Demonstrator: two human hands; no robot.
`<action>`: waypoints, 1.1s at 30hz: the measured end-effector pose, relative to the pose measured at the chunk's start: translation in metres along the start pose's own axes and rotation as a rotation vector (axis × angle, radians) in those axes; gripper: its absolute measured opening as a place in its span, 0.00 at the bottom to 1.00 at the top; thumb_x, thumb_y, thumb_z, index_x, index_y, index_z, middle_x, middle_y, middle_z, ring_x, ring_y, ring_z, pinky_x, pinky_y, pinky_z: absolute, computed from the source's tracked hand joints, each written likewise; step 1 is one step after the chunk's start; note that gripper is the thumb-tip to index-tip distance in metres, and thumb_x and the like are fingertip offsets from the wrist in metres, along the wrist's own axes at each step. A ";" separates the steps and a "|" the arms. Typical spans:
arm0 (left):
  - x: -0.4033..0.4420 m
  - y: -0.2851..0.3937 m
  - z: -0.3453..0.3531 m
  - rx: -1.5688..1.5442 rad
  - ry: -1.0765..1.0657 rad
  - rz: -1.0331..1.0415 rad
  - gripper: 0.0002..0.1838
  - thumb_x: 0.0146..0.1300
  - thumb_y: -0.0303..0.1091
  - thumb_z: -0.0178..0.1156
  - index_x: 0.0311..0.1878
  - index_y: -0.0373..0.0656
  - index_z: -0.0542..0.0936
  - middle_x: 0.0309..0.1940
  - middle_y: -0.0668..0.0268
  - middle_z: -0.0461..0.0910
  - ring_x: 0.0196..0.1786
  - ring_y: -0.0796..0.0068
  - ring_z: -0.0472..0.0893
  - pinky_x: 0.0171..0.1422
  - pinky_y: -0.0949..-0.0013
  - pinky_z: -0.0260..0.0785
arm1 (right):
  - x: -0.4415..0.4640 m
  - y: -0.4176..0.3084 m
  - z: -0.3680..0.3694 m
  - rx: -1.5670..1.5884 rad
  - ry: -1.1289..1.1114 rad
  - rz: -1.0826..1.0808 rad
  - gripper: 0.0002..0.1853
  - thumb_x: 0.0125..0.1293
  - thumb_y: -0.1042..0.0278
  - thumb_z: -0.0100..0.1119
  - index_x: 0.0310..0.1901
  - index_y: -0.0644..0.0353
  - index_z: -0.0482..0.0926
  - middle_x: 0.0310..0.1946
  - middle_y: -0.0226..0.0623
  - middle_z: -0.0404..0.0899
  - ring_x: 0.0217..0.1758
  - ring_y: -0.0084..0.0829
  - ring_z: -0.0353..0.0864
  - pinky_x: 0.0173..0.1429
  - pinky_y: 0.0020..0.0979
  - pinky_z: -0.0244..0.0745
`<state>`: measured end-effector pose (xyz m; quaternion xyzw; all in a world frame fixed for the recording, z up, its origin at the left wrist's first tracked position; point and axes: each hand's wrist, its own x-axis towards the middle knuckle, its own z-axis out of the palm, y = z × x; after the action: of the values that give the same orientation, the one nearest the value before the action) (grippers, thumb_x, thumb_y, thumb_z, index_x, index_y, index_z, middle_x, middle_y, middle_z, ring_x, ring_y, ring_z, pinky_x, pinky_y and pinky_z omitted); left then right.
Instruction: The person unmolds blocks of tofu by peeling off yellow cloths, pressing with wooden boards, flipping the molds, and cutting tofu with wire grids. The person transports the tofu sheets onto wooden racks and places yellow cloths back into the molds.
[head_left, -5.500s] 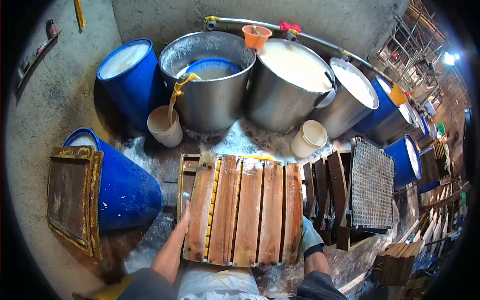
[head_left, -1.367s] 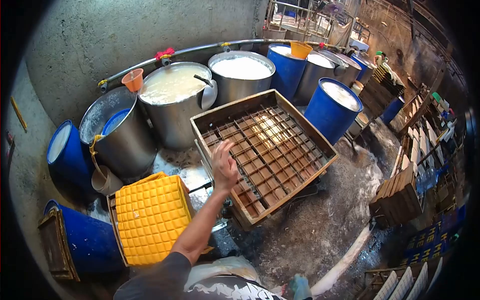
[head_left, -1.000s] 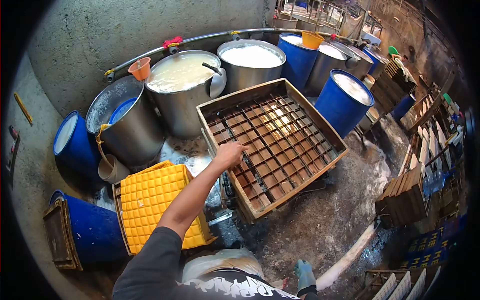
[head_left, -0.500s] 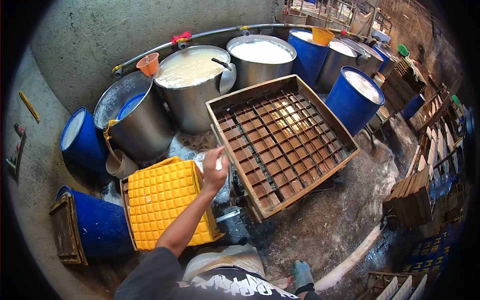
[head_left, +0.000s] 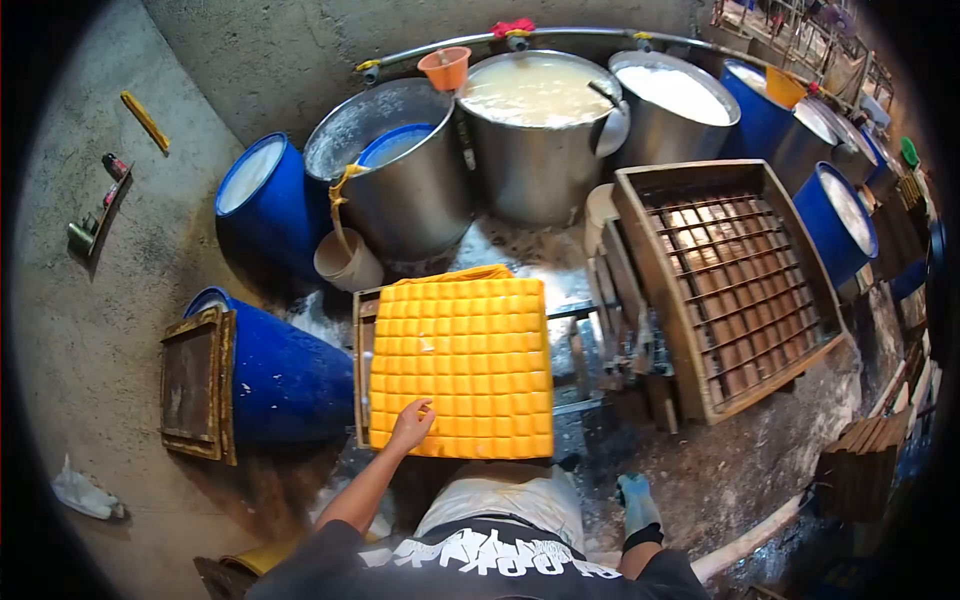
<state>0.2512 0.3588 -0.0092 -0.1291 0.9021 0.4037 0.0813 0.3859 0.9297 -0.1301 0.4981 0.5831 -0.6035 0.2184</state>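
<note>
My left hand is low over the front left of a yellow slab pressed into raised squares. Its fingers are loosely bent and slightly apart, and nothing shows in them. I cannot tell whether the fingertips touch the surface. A small pale fleck lies on the slab, and a wooden frame shows along its left side. Folded yellow cloth lies at the back edge. My right hand, in a bluish glove, hangs down on the right, fingers stretched out and holding nothing visible.
A wooden tray with a metal grid stands to the right. Steel vats, one with pale liquid, line the wall beneath a pipe. Blue barrels stand left, one with a framed panel against it. The floor is wet.
My view has turned left, so the slab and grid tray appear further right. My left hand has moved from beside the grid tray down to the slab's front left.
</note>
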 end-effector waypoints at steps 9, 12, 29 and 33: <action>0.071 -0.039 -0.032 0.030 -0.053 0.022 0.19 0.71 0.40 0.63 0.60 0.41 0.83 0.46 0.54 0.88 0.44 0.62 0.88 0.50 0.62 0.80 | 0.043 0.036 0.117 -0.379 -0.049 -0.346 0.23 0.66 0.70 0.65 0.63 0.61 0.79 0.48 0.39 0.87 0.44 0.31 0.85 0.47 0.36 0.82; 0.140 0.030 -0.006 0.036 -0.144 0.129 0.19 0.73 0.42 0.62 0.59 0.40 0.83 0.48 0.54 0.88 0.44 0.61 0.88 0.50 0.63 0.81 | 0.052 0.022 0.143 -0.266 -0.074 -0.170 0.26 0.64 0.71 0.65 0.64 0.65 0.79 0.52 0.43 0.86 0.55 0.38 0.84 0.59 0.35 0.79; 0.368 0.177 0.345 1.522 -0.567 0.723 0.12 0.71 0.42 0.53 0.47 0.54 0.86 0.39 0.72 0.88 0.44 0.69 0.86 0.54 0.48 0.57 | 0.153 0.044 0.240 0.497 -0.227 -0.051 0.19 0.78 0.71 0.45 0.63 0.63 0.79 0.51 0.38 0.86 0.52 0.32 0.85 0.57 0.32 0.80; 0.382 0.181 0.339 1.260 -0.563 0.815 0.13 0.70 0.39 0.52 0.45 0.47 0.84 0.32 0.65 0.88 0.37 0.64 0.87 0.53 0.50 0.59 | 0.054 -0.015 0.177 0.442 -0.142 0.029 0.19 0.76 0.66 0.56 0.65 0.63 0.79 0.54 0.40 0.85 0.53 0.31 0.83 0.57 0.31 0.79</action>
<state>-0.1523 0.6650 -0.2013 0.3874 0.8822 -0.1663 0.2096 0.2902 0.7871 -0.2002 0.4986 0.4126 -0.7468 0.1529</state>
